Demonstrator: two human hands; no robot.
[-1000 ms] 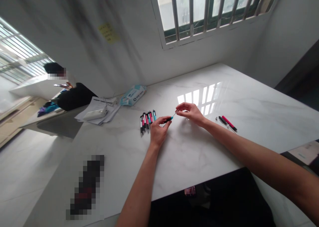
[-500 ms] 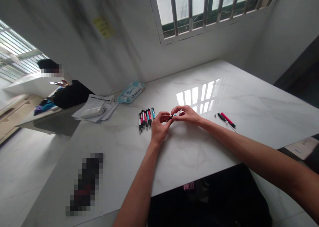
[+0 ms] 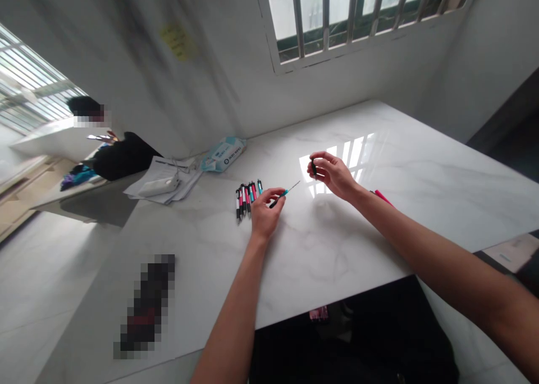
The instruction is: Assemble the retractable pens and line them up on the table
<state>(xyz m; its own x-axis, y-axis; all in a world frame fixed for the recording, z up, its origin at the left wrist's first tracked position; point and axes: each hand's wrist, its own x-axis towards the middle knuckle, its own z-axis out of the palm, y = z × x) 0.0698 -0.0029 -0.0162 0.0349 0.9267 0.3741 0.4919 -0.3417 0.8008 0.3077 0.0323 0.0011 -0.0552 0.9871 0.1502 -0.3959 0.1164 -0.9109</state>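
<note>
My left hand [image 3: 265,218] pinches a pen barrel [image 3: 278,198] with a black grip and a teal part; a thin rod [image 3: 294,185], perhaps the refill, sticks out of its upper right end. Up and to the right, my right hand [image 3: 337,177] holds a small black pen piece [image 3: 314,168] between thumb and fingers, apart from the barrel. Just left of my left hand lies a row of several assembled pens [image 3: 243,202] in white, red and teal with black grips. Behind my right forearm a pink pen part [image 3: 383,197] shows, partly covered.
A pack of wipes [image 3: 224,154] and papers [image 3: 164,182] with a white device lie at the back left of the marble-look table [image 3: 320,249]. A blurred dark object [image 3: 147,308] is at the front left. Another person [image 3: 120,154] sits beyond, at the left.
My hands, together before, have come apart. The right hand has moved up and right with the small black piece; the left keeps the barrel, its thin rod now exposed.
</note>
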